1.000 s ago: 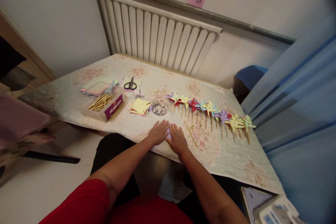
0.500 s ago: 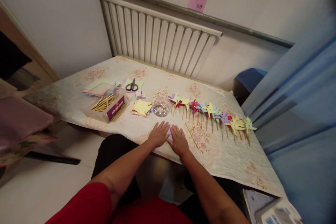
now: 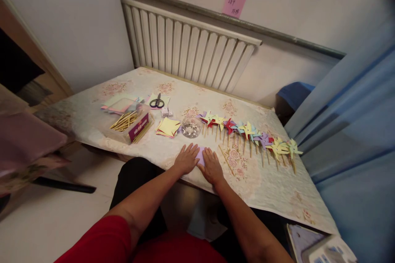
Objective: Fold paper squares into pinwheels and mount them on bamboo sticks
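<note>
A small purple sheet of paper [image 3: 200,156] lies flat on the table at its near edge. My left hand [image 3: 187,159] rests palm down over the paper's left side, fingers stretched out. Over the right side lies my right hand [image 3: 212,166], also flat with fingers extended. Just beyond them stands a clear round dish [image 3: 191,128] of small shiny pins. A single wooden stick [image 3: 226,160] lies to the right of my right hand. Left of the dish is a stack of yellow and pink paper squares [image 3: 168,127].
Finished paper pinwheels [image 3: 247,130] on sticks lie in a row at right. A clear box [image 3: 125,127] of wooden sticks stands at left, with black-handled scissors [image 3: 157,102] and more paper behind it. A radiator [image 3: 188,43] lines the wall; a blue curtain [image 3: 345,123] hangs at right.
My hands have spread slightly apart, so more of the purple paper shows between them. The whole view has shifted a little; the other things lie as before.
</note>
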Available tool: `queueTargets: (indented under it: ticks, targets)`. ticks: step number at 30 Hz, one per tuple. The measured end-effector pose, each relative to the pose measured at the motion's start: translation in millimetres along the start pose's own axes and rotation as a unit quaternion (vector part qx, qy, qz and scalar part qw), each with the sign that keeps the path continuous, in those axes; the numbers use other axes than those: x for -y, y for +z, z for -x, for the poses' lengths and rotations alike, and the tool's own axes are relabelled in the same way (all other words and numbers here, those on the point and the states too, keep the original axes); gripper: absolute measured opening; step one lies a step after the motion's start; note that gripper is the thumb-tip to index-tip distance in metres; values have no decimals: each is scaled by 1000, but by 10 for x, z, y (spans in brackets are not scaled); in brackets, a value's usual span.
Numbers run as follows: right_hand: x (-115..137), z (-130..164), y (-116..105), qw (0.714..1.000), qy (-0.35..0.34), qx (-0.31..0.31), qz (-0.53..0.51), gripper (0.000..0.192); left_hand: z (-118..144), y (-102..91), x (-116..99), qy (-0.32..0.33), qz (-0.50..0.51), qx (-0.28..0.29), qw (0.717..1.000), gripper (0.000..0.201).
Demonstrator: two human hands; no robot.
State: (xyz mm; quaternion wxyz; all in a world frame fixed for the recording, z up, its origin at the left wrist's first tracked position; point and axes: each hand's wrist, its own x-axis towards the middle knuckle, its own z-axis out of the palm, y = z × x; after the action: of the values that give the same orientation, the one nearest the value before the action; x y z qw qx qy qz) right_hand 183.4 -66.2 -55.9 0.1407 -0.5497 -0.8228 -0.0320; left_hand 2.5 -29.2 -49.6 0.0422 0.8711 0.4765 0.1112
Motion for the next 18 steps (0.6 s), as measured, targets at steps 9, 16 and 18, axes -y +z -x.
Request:
queueTargets:
  ticks: [9, 16, 18]
  targets:
    - [28, -18, -74, 997, -64, 31, -20, 66, 6, -63, -23, -1, 1, 8, 1000, 56]
    - [25, -20, -49, 999, -41, 32, -16, 64, 9, -32, -10, -1, -2, -1, 1000, 56]
    - [20, -19, -28, 999, -35, 26, -11, 65, 11, -29, -10, 0, -2, -4, 1000, 55]
